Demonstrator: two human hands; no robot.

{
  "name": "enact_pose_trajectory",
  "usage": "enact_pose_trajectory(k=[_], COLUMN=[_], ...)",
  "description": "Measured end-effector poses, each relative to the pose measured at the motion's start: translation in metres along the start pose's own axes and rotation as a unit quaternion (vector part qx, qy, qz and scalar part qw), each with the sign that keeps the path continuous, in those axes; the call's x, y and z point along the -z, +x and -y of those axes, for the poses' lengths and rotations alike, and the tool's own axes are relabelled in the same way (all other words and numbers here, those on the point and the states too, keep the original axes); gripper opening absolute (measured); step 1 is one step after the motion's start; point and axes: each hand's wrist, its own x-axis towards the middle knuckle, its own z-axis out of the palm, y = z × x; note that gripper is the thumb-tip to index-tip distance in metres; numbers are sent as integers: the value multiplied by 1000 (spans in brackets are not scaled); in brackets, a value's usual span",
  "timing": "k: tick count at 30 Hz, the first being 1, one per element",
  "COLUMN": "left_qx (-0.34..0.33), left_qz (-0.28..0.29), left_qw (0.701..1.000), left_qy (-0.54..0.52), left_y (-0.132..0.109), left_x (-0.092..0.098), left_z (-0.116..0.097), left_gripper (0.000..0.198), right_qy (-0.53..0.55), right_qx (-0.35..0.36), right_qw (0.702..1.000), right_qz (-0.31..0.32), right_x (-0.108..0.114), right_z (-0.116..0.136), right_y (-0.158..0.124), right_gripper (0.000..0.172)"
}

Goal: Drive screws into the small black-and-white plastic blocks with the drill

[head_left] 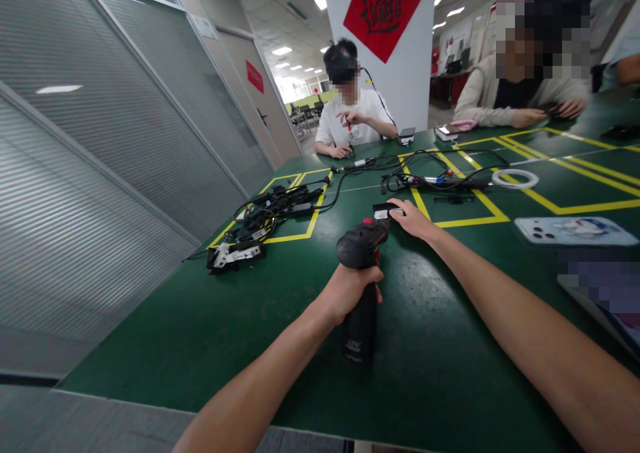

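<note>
My left hand (353,290) is wrapped round the grip of a black cordless drill (359,246), which stands upright with its front end pointing away and to the right. A red switch shows on top of the drill. Just past the drill's tip, my right hand (407,216) holds a small black piece with a white label (383,212) at the green tabletop. The drill's tip is close to this piece; whether they touch I cannot tell.
Black cables and adapters (280,210) lie at the left, near a black-and-white bundle (235,256). Tools with cables (440,182), a white ring (515,178) and a phone (575,231) are at the right. Two people sit across the table (225,346).
</note>
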Motion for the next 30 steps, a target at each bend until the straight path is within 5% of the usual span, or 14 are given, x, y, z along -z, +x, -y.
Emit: enact_pose_trajectory(k=[16,21,27,30], left_qx=[-26,-54,-209,-240], left_qz=[5,12,-99,-112], left_qw=[1000,995,913,873], left_qy=[6,87,335,410], left_y=[-2,-9,-25,-30], left_x=[0,4,16,14], left_z=[4,1,-13,-19], left_gripper=[22,20,22,28], right_qy=[-1,8,16,49], right_qx=[11,16,2,-15], right_qw=[1000,1000,1000,999], right_qz=[-7,-13,-10,-2], right_x=[-2,-3,-1,0], right_z=[2,0,-1,-4], right_y=[-4,-2,-2,0], right_gripper=[46,47,51,52])
